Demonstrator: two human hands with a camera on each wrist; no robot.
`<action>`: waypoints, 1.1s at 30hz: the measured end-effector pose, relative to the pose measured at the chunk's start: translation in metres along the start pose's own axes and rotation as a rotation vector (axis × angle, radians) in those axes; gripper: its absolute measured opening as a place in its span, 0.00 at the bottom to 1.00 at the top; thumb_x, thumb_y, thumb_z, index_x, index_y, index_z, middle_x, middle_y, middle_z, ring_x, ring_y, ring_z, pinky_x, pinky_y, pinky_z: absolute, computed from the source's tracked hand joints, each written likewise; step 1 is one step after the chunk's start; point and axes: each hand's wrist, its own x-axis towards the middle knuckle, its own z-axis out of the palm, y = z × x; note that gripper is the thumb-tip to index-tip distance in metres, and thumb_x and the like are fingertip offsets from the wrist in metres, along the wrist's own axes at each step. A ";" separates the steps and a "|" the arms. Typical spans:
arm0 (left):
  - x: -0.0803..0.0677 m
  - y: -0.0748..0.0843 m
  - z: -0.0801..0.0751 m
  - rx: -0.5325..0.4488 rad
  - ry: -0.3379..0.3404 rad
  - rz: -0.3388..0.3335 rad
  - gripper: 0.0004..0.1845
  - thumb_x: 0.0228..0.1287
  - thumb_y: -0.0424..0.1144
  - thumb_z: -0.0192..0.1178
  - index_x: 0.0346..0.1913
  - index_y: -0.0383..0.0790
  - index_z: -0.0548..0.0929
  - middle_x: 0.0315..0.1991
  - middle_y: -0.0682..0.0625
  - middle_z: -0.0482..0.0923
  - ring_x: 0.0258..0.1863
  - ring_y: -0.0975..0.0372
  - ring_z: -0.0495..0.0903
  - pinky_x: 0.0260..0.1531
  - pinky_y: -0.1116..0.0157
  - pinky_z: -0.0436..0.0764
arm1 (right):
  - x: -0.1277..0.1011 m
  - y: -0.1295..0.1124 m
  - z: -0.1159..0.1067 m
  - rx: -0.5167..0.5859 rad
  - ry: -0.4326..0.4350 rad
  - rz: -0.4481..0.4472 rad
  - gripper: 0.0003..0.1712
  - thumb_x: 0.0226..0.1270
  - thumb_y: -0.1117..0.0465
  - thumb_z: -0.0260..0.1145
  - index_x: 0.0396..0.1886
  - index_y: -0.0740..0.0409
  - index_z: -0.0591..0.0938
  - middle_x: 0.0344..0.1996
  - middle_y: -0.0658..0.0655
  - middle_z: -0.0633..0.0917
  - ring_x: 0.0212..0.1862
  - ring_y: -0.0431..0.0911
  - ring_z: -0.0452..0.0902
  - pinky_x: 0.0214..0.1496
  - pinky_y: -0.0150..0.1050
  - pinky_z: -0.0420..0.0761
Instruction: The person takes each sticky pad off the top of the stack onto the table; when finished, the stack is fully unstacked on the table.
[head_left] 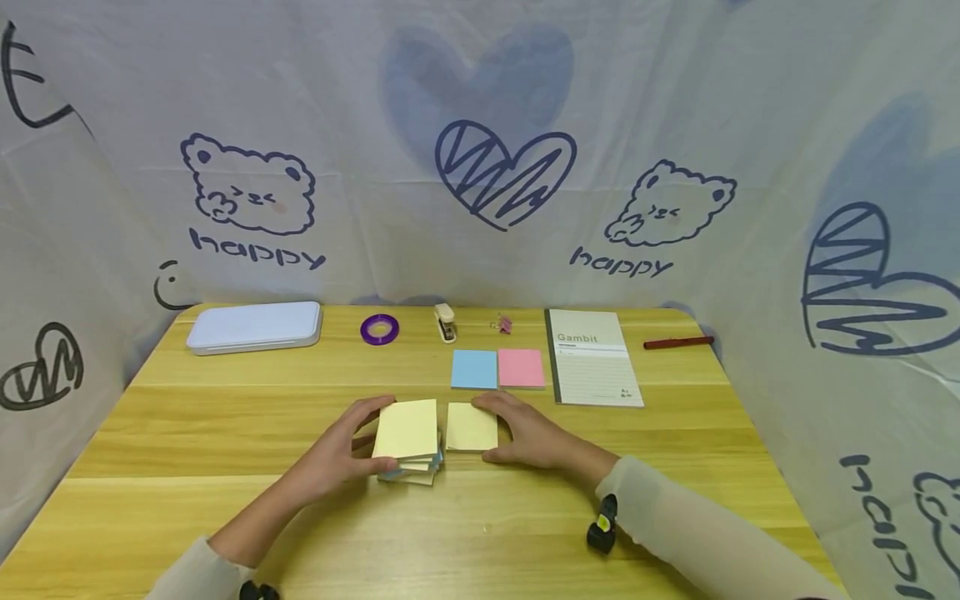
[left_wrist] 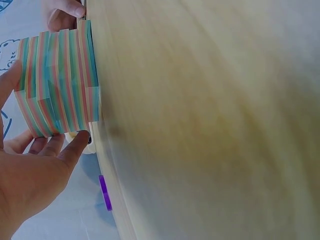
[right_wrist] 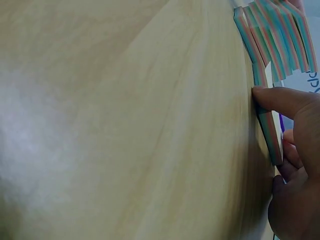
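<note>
A stack of sticky note pads point(head_left: 406, 429) stands on the table with a yellow sheet on top. Its layers are slightly offset, and their striped edges of green, orange and yellow show in the left wrist view. My left hand point(head_left: 339, 457) grips this stack from the left, thumb on the near side and fingers at the far side. Just right of the stack lies a single yellow-topped sticky note pad point(head_left: 467, 427). Thumb and fingers of my right hand point(head_left: 531, 432) hold that pad at its right side, seen also in the right wrist view point(right_wrist: 300, 135).
Behind the hands lie a blue pad point(head_left: 474, 369) and a pink pad point(head_left: 521, 368). Farther back are a white case point(head_left: 255, 327), purple tape point(head_left: 379, 329), a stapler point(head_left: 446, 323), pink clips point(head_left: 504, 324), a notebook point(head_left: 597, 360) and a red pen point(head_left: 678, 342).
</note>
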 end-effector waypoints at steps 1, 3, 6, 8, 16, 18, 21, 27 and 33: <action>0.000 0.000 0.000 -0.003 -0.001 -0.001 0.49 0.62 0.39 0.74 0.80 0.36 0.57 0.78 0.34 0.54 0.77 0.32 0.52 0.71 0.37 0.66 | 0.000 0.000 0.000 -0.001 -0.001 0.000 0.50 0.63 0.50 0.77 0.80 0.54 0.64 0.78 0.58 0.64 0.78 0.57 0.59 0.79 0.57 0.64; 0.000 0.001 0.000 -0.005 -0.002 -0.002 0.49 0.62 0.39 0.75 0.80 0.36 0.56 0.78 0.34 0.54 0.77 0.33 0.52 0.71 0.37 0.66 | 0.000 0.000 0.000 -0.009 -0.005 0.002 0.50 0.63 0.50 0.77 0.80 0.54 0.63 0.79 0.58 0.63 0.78 0.57 0.59 0.80 0.56 0.63; 0.000 0.001 0.001 -0.003 -0.001 0.000 0.49 0.62 0.38 0.75 0.80 0.36 0.56 0.78 0.35 0.54 0.78 0.33 0.51 0.71 0.38 0.66 | 0.001 -0.001 -0.002 -0.015 -0.007 0.003 0.51 0.63 0.49 0.77 0.81 0.53 0.63 0.79 0.56 0.63 0.79 0.56 0.59 0.80 0.55 0.63; 0.000 0.002 0.001 0.002 -0.002 0.002 0.49 0.62 0.38 0.75 0.80 0.36 0.56 0.78 0.35 0.53 0.78 0.33 0.50 0.71 0.38 0.66 | 0.001 -0.003 -0.004 -0.010 -0.005 0.007 0.51 0.63 0.49 0.77 0.81 0.52 0.63 0.78 0.55 0.64 0.78 0.54 0.60 0.80 0.54 0.63; 0.000 0.001 0.001 0.010 -0.014 0.007 0.49 0.62 0.38 0.74 0.80 0.37 0.56 0.79 0.35 0.51 0.78 0.33 0.49 0.72 0.37 0.64 | 0.008 -0.027 -0.022 0.076 0.052 -0.058 0.43 0.71 0.50 0.71 0.80 0.57 0.65 0.75 0.57 0.69 0.76 0.54 0.64 0.78 0.55 0.67; 0.001 0.000 0.001 0.012 -0.017 0.004 0.50 0.62 0.38 0.74 0.80 0.37 0.56 0.79 0.34 0.51 0.78 0.33 0.49 0.72 0.37 0.65 | 0.012 -0.038 -0.025 0.112 0.047 -0.065 0.43 0.72 0.49 0.70 0.80 0.56 0.65 0.75 0.57 0.69 0.76 0.54 0.65 0.77 0.54 0.69; 0.002 0.000 0.001 0.007 -0.023 0.001 0.50 0.62 0.37 0.74 0.80 0.37 0.55 0.78 0.34 0.52 0.78 0.32 0.50 0.71 0.37 0.65 | 0.017 -0.056 -0.024 0.142 0.022 -0.066 0.45 0.70 0.46 0.71 0.80 0.54 0.64 0.76 0.56 0.68 0.76 0.54 0.65 0.76 0.55 0.71; 0.002 0.000 0.000 0.017 -0.030 0.010 0.49 0.63 0.37 0.74 0.80 0.37 0.55 0.78 0.34 0.52 0.77 0.31 0.50 0.70 0.37 0.66 | 0.028 -0.087 -0.012 0.108 -0.023 -0.066 0.53 0.64 0.40 0.75 0.82 0.52 0.61 0.78 0.54 0.65 0.77 0.52 0.62 0.77 0.54 0.69; 0.002 -0.001 0.000 0.029 -0.034 0.018 0.49 0.62 0.35 0.74 0.81 0.37 0.55 0.76 0.34 0.54 0.76 0.30 0.52 0.69 0.39 0.69 | 0.034 -0.101 0.001 0.029 -0.026 -0.077 0.57 0.60 0.42 0.79 0.81 0.55 0.61 0.77 0.55 0.67 0.76 0.50 0.65 0.76 0.48 0.71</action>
